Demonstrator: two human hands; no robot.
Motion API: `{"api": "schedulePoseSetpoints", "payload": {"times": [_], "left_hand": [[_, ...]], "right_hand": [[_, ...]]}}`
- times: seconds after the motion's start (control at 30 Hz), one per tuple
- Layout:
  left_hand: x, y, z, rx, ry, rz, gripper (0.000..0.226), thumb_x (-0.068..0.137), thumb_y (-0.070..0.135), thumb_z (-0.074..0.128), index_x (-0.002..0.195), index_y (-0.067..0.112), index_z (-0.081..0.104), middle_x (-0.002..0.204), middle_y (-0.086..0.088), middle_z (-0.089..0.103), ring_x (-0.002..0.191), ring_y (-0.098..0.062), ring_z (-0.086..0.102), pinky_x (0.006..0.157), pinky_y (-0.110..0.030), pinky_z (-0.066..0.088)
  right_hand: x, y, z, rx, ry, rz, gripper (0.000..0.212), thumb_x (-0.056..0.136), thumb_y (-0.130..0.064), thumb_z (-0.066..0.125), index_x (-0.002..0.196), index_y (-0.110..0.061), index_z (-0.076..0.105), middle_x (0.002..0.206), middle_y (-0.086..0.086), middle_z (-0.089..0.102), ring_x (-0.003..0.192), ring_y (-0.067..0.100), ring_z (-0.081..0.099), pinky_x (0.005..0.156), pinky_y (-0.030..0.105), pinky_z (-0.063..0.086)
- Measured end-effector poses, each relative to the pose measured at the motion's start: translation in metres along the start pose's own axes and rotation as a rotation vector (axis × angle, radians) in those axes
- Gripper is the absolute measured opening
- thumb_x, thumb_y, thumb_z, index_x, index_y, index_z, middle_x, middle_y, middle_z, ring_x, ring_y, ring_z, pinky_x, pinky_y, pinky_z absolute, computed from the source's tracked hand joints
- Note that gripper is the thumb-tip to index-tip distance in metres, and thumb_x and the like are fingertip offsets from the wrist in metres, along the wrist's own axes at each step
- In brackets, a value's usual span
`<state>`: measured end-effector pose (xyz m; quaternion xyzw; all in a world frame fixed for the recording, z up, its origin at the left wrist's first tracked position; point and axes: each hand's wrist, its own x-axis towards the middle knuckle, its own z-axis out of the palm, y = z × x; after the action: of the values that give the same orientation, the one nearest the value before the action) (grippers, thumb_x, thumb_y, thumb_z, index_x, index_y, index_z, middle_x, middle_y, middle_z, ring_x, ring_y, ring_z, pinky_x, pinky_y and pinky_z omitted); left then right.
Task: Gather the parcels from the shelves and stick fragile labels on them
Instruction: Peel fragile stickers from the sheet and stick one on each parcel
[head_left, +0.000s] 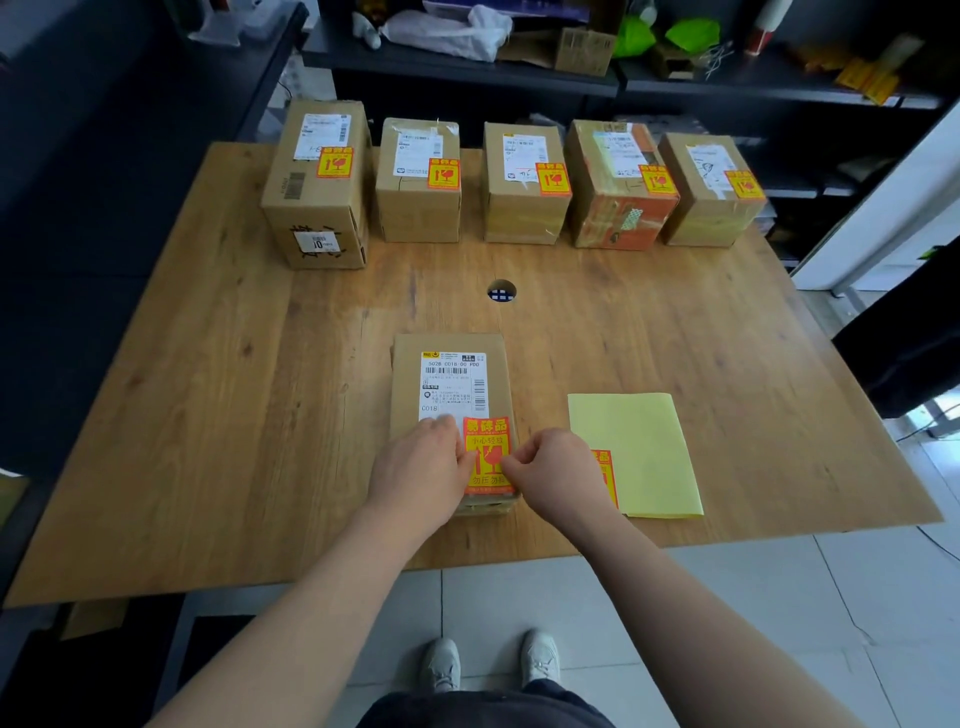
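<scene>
A brown parcel (447, 374) with a white shipping slip lies near the front of the wooden table (234, 415). A red-and-yellow fragile label (487, 452) sits on its near right corner. My left hand (421, 467) pinches the label's left edge with bent fingers and rests on the parcel. My right hand (556, 470) is curled and pinches the label's right edge. Beside my right hand lies a yellow backing sheet (644, 447), and one more fragile label (605, 467) on it shows partly from behind my wrist.
Several parcels stand in a row along the table's far edge, from a tall one (317, 182) on the left to one (711, 192) on the right, each bearing a fragile label. A cable hole (501, 291) is mid-table. Dark shelves (519, 67) with clutter stand behind.
</scene>
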<state>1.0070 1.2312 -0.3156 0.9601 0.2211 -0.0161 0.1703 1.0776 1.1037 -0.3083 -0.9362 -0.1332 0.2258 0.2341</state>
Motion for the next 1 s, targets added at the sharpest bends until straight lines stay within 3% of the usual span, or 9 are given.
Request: {"api": "schedulePoseSetpoints", "payload": {"times": [0.17, 0.27, 0.37, 0.43, 0.53, 0.63, 0.73, 0.9, 1.0], "left_hand": [[-0.008, -0.01, 0.019, 0.055, 0.135, 0.17, 0.028, 0.092, 0.033, 0.056, 0.117, 0.023, 0.049, 0.098, -0.001, 0.053, 0.073, -0.019, 0.057, 0.053, -0.032, 0.05], [-0.01, -0.018, 0.026, 0.104, 0.224, 0.276, 0.041, 0.081, 0.026, 0.071, 0.12, 0.021, 0.062, 0.082, -0.002, 0.047, 0.068, -0.021, 0.052, 0.053, -0.034, 0.045], [-0.01, -0.023, 0.025, 0.191, 0.225, 0.265, 0.045, 0.084, 0.038, 0.063, 0.127, 0.027, 0.058, 0.087, -0.002, 0.047, 0.076, -0.021, 0.05, 0.064, -0.036, 0.045], [-0.012, -0.024, 0.022, 0.244, 0.209, 0.241, 0.047, 0.086, 0.045, 0.054, 0.131, 0.029, 0.053, 0.095, -0.002, 0.048, 0.082, -0.021, 0.049, 0.069, -0.037, 0.043], [-0.014, -0.023, 0.024, 0.283, 0.167, 0.192, 0.051, 0.09, 0.05, 0.041, 0.137, 0.03, 0.046, 0.118, -0.005, 0.051, 0.101, -0.024, 0.049, 0.083, -0.04, 0.041], [-0.019, -0.019, 0.021, 0.273, 0.091, 0.175, 0.058, 0.09, 0.057, 0.024, 0.143, 0.035, 0.033, 0.14, -0.007, 0.039, 0.124, -0.026, 0.037, 0.099, -0.046, 0.03], [-0.023, -0.028, 0.025, 0.271, 0.018, 0.158, 0.058, 0.094, 0.057, 0.017, 0.148, 0.038, 0.008, 0.154, -0.003, 0.015, 0.14, -0.025, 0.012, 0.11, -0.048, 0.014], [-0.028, -0.023, 0.027, 0.265, 0.043, 0.198, 0.058, 0.095, 0.047, 0.013, 0.148, 0.025, 0.025, 0.156, 0.001, 0.022, 0.143, -0.023, 0.013, 0.112, -0.05, 0.014], [-0.029, -0.022, 0.031, 0.29, -0.004, 0.21, 0.062, 0.092, 0.049, -0.001, 0.151, 0.028, 0.004, 0.158, 0.011, -0.002, 0.145, -0.018, -0.007, 0.114, -0.049, -0.003]], "right_hand": [[-0.001, 0.01, -0.002, -0.084, 0.091, -0.16, 0.034, 0.085, -0.04, 0.065, 0.11, -0.021, 0.051, 0.105, -0.001, 0.055, 0.086, 0.017, 0.059, 0.068, 0.03, 0.05], [-0.003, 0.02, 0.003, -0.297, 0.131, -0.428, 0.04, 0.095, -0.039, 0.05, 0.134, -0.029, 0.045, 0.116, 0.004, 0.046, 0.089, 0.023, 0.059, 0.072, 0.033, 0.05], [-0.001, 0.028, 0.007, -0.483, 0.174, -0.517, 0.047, 0.099, -0.042, 0.036, 0.143, -0.027, 0.033, 0.124, 0.01, 0.043, 0.102, 0.029, 0.055, 0.082, 0.038, 0.045], [0.0, 0.032, 0.008, -0.549, 0.15, -0.485, 0.05, 0.1, -0.045, 0.026, 0.147, -0.028, 0.023, 0.134, 0.01, 0.037, 0.116, 0.028, 0.047, 0.092, 0.04, 0.04], [-0.001, 0.031, 0.012, -0.576, 0.18, -0.507, 0.053, 0.099, -0.045, 0.018, 0.146, -0.022, 0.026, 0.147, 0.01, 0.031, 0.128, 0.03, 0.037, 0.102, 0.042, 0.034], [-0.002, 0.033, 0.019, -0.628, 0.111, -0.608, 0.06, 0.098, -0.044, 0.011, 0.15, -0.016, 0.023, 0.157, 0.005, 0.021, 0.144, 0.029, 0.017, 0.117, 0.045, 0.019], [-0.003, 0.046, 0.015, -0.656, 0.12, -0.648, 0.062, 0.098, -0.045, 0.01, 0.15, -0.013, 0.02, 0.157, 0.002, 0.018, 0.146, 0.022, 0.004, 0.119, 0.041, 0.004], [-0.005, 0.049, 0.014, -0.548, 0.114, -0.679, 0.06, 0.1, -0.043, 0.015, 0.15, -0.012, 0.018, 0.157, 0.001, 0.01, 0.145, 0.016, 0.0, 0.118, 0.037, 0.002], [-0.006, 0.052, 0.018, -0.501, 0.062, -0.718, 0.062, 0.1, -0.045, 0.006, 0.15, -0.012, 0.019, 0.157, 0.0, 0.009, 0.145, 0.015, 0.005, 0.118, 0.037, 0.006]]}}
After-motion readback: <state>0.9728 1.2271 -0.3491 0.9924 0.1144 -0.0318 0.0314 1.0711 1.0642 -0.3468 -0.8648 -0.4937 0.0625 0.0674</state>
